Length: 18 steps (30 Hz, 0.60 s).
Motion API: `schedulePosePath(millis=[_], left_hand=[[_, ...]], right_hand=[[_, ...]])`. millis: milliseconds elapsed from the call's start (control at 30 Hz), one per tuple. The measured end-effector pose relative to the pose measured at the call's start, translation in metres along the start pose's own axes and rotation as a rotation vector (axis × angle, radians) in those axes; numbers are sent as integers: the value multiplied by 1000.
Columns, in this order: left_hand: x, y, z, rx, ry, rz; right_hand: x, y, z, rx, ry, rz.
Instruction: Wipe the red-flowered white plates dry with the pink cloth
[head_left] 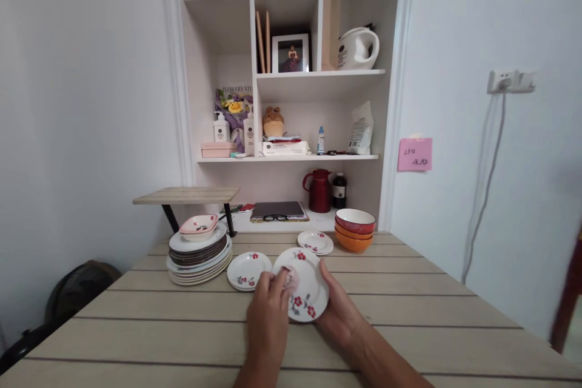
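Note:
A white plate with red flowers (pixel 305 276) is held tilted toward me above the table. My right hand (pixel 341 312) grips its right edge, thumb on the rim and fingers behind, mostly hidden. My left hand (pixel 270 309) is closed on a pinkish, crumpled cloth (pixel 291 279), pressed against the plate's face. Left of the held plate, a small stack of matching flowered plates (pixel 249 264) lies on the table. Just behind it sits another short stack of flowered plates (pixel 315 239).
A tall stack of plates (pixel 200 264) with square bowls (pixel 199 225) on top stands at the left. Red and orange bowls (pixel 354 233) are nested at the back right. A small raised wooden stand (pixel 186 196), a red jug (pixel 320 191) and shelves (pixel 291 158) lie beyond the slatted table (pixel 409 309).

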<state>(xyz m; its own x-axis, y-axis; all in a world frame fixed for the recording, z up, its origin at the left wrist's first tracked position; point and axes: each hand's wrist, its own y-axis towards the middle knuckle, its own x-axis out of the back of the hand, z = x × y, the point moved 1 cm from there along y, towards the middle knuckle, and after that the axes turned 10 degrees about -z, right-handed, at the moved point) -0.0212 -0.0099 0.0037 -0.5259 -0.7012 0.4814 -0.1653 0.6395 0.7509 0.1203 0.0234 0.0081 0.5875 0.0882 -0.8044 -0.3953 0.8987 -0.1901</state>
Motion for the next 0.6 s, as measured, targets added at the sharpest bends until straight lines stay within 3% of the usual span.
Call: schedulePosePath(millis=[133,267,467,600], left_hand=[[-4,-5,-9,-106,-134,84],[-5,-5,-12,-174,-195,43],[-1,-1,-3,-101,-137,-182],[-1,1,-2,-92,-223,-116]], right_hand=[[6,2,3,-33,-13,20],[4,-1,-2,-76,-17,78],[-4,-2,-24,-134,-61,142],[-5,-1,-27,-156,-75,157]])
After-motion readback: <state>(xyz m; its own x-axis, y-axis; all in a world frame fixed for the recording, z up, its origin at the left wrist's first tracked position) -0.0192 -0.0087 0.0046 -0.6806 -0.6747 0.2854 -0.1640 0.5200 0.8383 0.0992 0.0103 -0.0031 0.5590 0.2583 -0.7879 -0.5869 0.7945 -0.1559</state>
